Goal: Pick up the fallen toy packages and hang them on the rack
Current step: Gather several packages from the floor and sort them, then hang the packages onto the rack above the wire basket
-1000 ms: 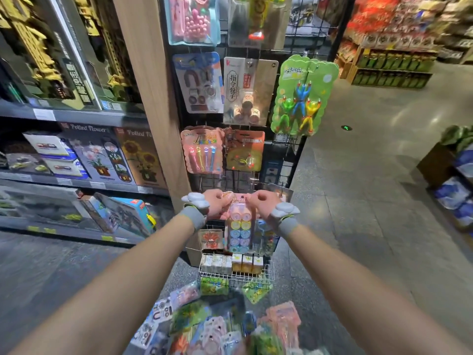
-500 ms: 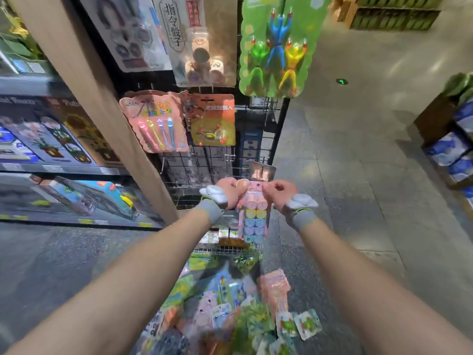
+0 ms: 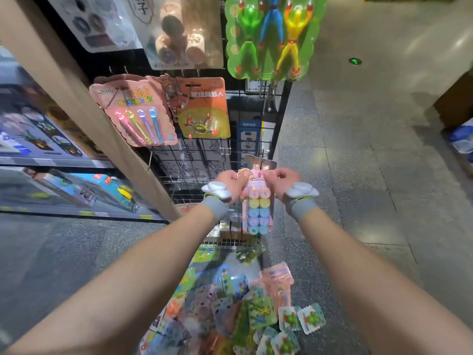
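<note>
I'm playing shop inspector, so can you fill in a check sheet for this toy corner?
Surface: grey floor, tiled.
Job's things: pink package held up in front of the wire rack; pile of packages on the floor.
Clutter: nothing seen.
Grips: left hand and right hand both pinch the pink package's top.
Cables: nothing seen.
Surroundings: shelves of boxed toys at left; hanging toy cards above.

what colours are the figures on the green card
The figures are green, blue and yellow; head view.
</note>
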